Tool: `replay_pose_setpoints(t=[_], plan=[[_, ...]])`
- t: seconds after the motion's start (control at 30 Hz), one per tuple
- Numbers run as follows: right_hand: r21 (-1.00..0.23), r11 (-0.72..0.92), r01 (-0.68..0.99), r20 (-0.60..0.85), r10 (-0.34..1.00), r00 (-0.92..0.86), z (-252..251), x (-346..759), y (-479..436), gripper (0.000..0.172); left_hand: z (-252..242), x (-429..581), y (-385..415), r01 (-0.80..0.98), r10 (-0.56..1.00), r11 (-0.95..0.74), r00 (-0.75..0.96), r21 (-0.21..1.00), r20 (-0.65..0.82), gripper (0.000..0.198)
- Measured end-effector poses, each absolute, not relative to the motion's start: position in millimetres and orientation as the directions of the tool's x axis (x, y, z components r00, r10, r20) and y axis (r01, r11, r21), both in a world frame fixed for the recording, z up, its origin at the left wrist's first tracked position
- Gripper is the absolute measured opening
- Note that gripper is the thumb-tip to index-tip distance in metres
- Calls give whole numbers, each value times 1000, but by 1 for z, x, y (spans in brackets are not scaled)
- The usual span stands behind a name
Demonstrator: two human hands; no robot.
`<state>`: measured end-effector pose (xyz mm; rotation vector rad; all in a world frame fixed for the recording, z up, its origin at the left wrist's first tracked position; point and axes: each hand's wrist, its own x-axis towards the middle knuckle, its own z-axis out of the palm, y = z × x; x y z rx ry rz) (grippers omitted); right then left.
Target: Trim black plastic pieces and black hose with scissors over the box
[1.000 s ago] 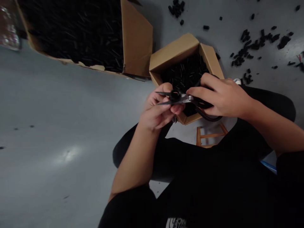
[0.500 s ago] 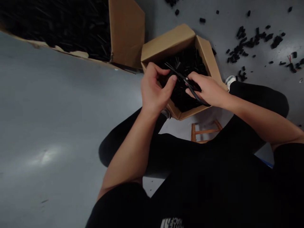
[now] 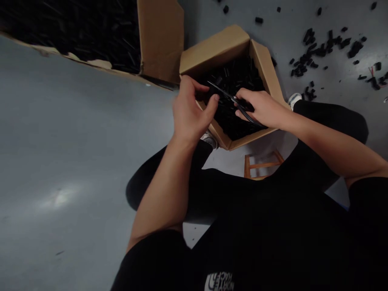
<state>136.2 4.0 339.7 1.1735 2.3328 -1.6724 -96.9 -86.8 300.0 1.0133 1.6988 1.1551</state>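
In my right hand [image 3: 263,107] is a pair of black-handled scissors [image 3: 224,92]; their blades point up and left towards my left hand. My left hand [image 3: 192,107] hovers over the left rim of a cardboard box [image 3: 216,48], its fingers curled and the thumb opposite the index finger. Anything dark between those fingertips blends into the black background, so I cannot make it out. Small black pieces [image 3: 239,123] fill the lower part of the box beneath both hands. The scissor tips are just right of my left index fingertip.
A larger cardboard box [image 3: 160,40] full of black pieces stands at the upper left. Loose black pieces [image 3: 321,50] lie scattered over the grey floor at the upper right. A wooden stool [image 3: 263,165] shows between my legs, and my shoes flank the smaller box.
My left hand has shifted slightly left, and its thumb sits farther from the scissor blades. The scissors in my right hand have moved a little left, with their blades now close together.
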Motion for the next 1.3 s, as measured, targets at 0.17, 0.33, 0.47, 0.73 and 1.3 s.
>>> replay_pose_setpoints(t=[0.17,0.33,0.47,0.73,1.3], plan=[[-775,195,600,-420,551,-721,341,132,6,30,289,-94,-87,454,966,186,-245,871,-78,48],[-769,145,623,-464,543,-699,346,129,8,26,284,-102,-87,554,975,106,-221,826,23,44],[-838,41,545,-453,506,-734,343,128,9,22,281,-108,-86,503,965,97,-260,859,43,45],[-896,-277,348,-436,399,-806,335,127,8,35,270,-108,-83,293,953,85,-302,952,8,52],[-914,-74,398,-392,407,-825,336,132,10,45,280,-102,-81,225,949,165,-302,960,-92,43]])
